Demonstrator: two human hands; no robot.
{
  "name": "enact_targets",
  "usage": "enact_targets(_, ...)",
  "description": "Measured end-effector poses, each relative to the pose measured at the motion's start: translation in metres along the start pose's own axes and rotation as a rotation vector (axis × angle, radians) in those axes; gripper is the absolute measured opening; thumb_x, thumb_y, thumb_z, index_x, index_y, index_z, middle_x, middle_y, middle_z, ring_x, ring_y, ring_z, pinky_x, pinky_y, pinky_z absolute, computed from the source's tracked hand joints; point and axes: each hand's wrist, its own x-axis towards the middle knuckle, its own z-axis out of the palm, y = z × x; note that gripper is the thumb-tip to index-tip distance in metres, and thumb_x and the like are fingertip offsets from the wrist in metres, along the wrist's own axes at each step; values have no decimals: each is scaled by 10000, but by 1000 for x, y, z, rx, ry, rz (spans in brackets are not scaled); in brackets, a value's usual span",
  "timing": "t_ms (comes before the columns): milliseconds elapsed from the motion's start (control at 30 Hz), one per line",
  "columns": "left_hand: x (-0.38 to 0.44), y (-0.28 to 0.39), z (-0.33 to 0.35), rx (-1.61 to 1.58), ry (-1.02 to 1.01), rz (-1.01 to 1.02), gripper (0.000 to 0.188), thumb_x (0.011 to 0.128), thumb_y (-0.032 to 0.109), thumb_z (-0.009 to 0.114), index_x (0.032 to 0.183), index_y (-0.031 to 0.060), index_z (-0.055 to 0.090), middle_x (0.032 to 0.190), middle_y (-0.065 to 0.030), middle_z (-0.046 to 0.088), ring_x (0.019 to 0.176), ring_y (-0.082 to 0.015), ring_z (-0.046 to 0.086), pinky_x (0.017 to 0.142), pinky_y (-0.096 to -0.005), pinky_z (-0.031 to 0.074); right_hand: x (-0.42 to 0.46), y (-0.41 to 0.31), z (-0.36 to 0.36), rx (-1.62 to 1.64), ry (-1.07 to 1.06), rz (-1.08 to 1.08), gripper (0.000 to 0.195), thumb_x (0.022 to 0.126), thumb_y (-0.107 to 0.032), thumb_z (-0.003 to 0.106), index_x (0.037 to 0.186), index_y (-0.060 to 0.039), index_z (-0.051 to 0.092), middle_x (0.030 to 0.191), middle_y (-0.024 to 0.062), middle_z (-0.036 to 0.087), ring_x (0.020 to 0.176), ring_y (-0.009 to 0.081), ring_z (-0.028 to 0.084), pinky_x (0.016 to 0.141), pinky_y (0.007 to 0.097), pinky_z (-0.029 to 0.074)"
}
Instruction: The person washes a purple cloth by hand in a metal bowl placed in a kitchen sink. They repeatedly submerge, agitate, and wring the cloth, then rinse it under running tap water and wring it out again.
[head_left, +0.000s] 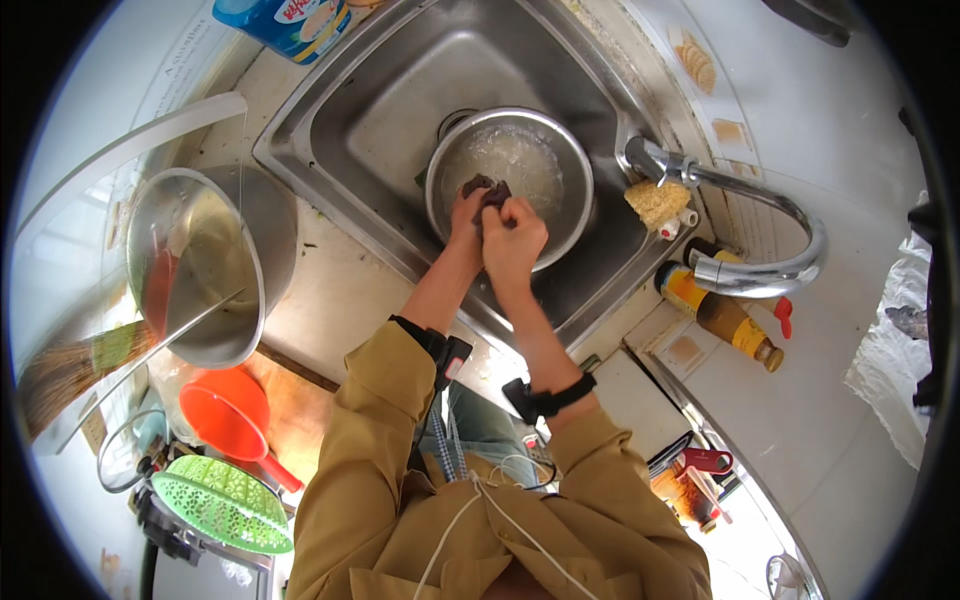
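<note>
Both hands are together over a round stainless steel basin (583, 176) that stands in the metal sink. My left hand (468, 217) and my right hand (515, 234) grip a dark brown, bunched-up thing (491, 192), perhaps a cloth; the fingers cover much of it. Cloudy, bubbly water (517, 154) lies in the basin just beyond the hands. Straps with small black devices are on both wrists.
A chrome faucet (814, 232) arches at the right of the sink (420, 75), beside a yellow sponge (657, 202) and sauce bottles (720, 322). At left stand a large metal pot (277, 240), a red dipper (225, 412) and a green plastic colander (221, 506).
</note>
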Motion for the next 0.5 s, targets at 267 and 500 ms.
enact_targets(267,-43,15,59,391,267,137,523,919,276,583,1364,59,415,1321,-131,511,1156,-237,523,984,-352,429,94,122,4,171,-180,328,411,880,-404,698,764,-9,707,780,140,669,720,202,626,700,359,482)
enact_targets(500,-43,9,39,361,340,39,879,845,310,704,1530,210,162,1475,-141,368,1316,-273,397,1102,-433,299,52,142,11,-720,-612,-170,474,890,-145,611,1352,-177,511,1225,195,465,1090,416,565,868,519,488)
